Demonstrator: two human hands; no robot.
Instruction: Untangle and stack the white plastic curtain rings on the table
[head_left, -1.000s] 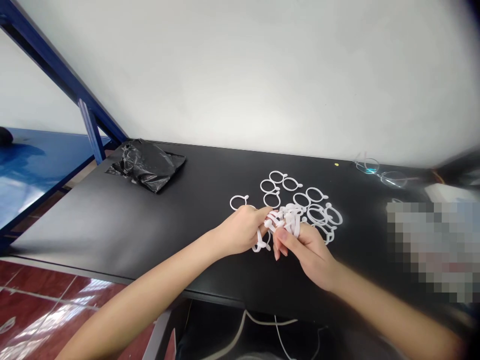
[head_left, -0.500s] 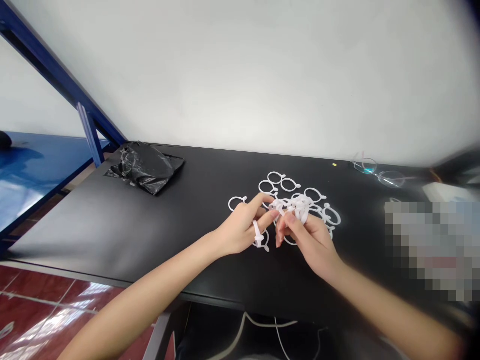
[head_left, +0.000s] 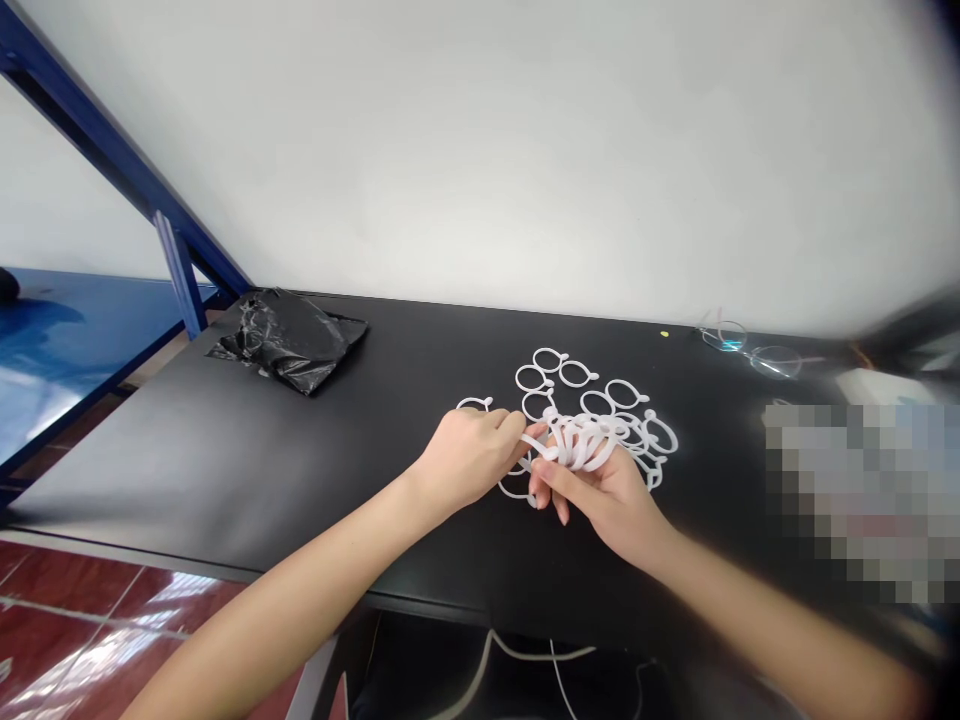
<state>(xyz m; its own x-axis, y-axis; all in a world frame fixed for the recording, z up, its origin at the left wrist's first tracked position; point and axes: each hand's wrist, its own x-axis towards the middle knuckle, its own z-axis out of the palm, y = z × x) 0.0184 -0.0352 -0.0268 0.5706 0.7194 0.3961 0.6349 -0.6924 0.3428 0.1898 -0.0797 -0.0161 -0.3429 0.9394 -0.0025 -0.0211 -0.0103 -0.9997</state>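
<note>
A bunch of linked white plastic rings is gathered in my right hand, thumb pressed on it from the near side. My left hand is closed, back of the hand upward, with its fingertips pinching a white plastic ring at the left end of the bunch. Several loose rings, each with a small rounded tab, lie around both hands on the black table. One ring lies behind the bunch, and another ring to its right. My left fingertips are partly hidden.
A crumpled black plastic bag lies at the back left of the black table. Eyeglasses rest at the back right, near a blurred-out item. A blue frame and white wall bound the table; cables hang below.
My left hand has rolled over, back upward, and now pulls a ring at the bunch's left end. The ring around its finger no longer shows. The bunch in my right hand is spread more.
</note>
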